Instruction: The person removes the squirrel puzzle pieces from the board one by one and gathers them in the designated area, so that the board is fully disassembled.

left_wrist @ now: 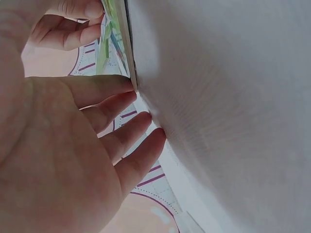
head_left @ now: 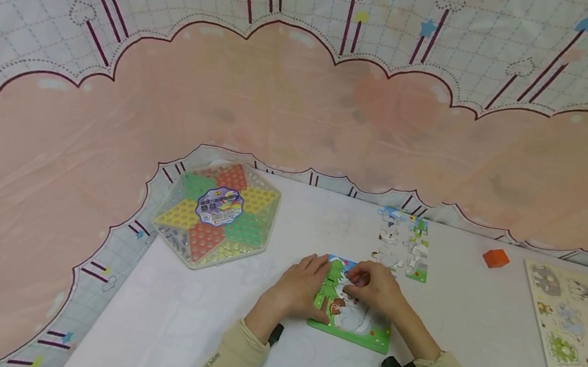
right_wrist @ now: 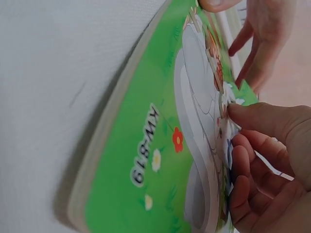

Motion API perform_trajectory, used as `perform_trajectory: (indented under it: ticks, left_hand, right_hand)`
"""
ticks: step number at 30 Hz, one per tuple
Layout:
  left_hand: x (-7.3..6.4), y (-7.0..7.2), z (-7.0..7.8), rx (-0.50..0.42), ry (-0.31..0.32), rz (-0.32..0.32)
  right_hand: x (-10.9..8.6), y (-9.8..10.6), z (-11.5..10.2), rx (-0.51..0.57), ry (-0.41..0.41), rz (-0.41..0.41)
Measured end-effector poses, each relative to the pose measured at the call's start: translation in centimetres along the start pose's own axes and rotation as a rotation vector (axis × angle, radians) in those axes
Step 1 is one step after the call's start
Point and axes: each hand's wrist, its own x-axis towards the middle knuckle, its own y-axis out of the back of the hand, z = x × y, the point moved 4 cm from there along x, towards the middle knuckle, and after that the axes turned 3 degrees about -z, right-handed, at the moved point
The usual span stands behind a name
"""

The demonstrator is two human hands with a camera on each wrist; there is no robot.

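Note:
A small picture puzzle board point(head_left: 361, 338) with a green border and a white animal lies on the white table. Its corner, printed KW-819, fills much of the right wrist view. My left hand point(head_left: 302, 286) is at the board's left edge, thumb over the near part, fingers extended. In the left wrist view, those fingertips point(left_wrist: 155, 141) meet the tabletop beside the board. Over the board's upper right, my right hand point(head_left: 379, 287) pinches a white puzzle piece point(right_wrist: 224, 109) between thumb and curled fingers, close to the picture surface. The fingers partly hide this piece.
Behind the board lies another group of jigsaw pieces point(head_left: 402, 242). A hexagonal Chinese checkers set point(head_left: 217, 216) is at the left. On the right are an orange block point(head_left: 496, 258) and a wooden animal puzzle board point(head_left: 547, 353). A patterned cloth point(head_left: 307, 107) hangs behind the table.

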Motion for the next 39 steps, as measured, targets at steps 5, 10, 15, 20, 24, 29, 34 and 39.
perform_trajectory:
  ticks: [5, 10, 15, 20, 24, 29, 34, 39]
  left_hand:
    - [-0.1, 0.1, 0.1, 0.014, 0.003, -0.002]
    - [0.0, 0.1, 0.2, 0.012, 0.01, -0.007]
    - [0.1, -0.1, 0.1, -0.002, 0.015, -0.011]
    - [0.1, -0.1, 0.1, -0.013, 0.019, -0.012]
    - [0.1, -0.1, 0.1, -0.011, 0.023, -0.019]
    - [0.2, -0.1, 0.0, -0.016, 0.031, -0.029]
    - [0.2, -0.1, 0.1, 0.001, 0.025, -0.017]
    - [0.1, -0.1, 0.0, 0.009, 0.028, -0.02]
  right_hand:
    - [-0.1, 0.1, -0.3, 0.015, -0.009, 0.005]
    - [-0.1, 0.0, -0.3, 0.067, -0.005, 0.003]
    - [0.2, 0.0, -0.1, 0.087, 0.026, 0.013]
    - [0.1, 0.1, -0.1, 0.095, 0.059, 0.026]
    - [-0.1, 0.5, 0.0, 0.075, 0.099, 0.047]
    - [0.1, 1.0, 0.3, 0.028, 0.123, 0.067]
    - [0.2, 1.7, 0.4, -0.001, 0.154, 0.093]
    - [0.6, 2.3, 0.2, -0.002, 0.206, 0.136]
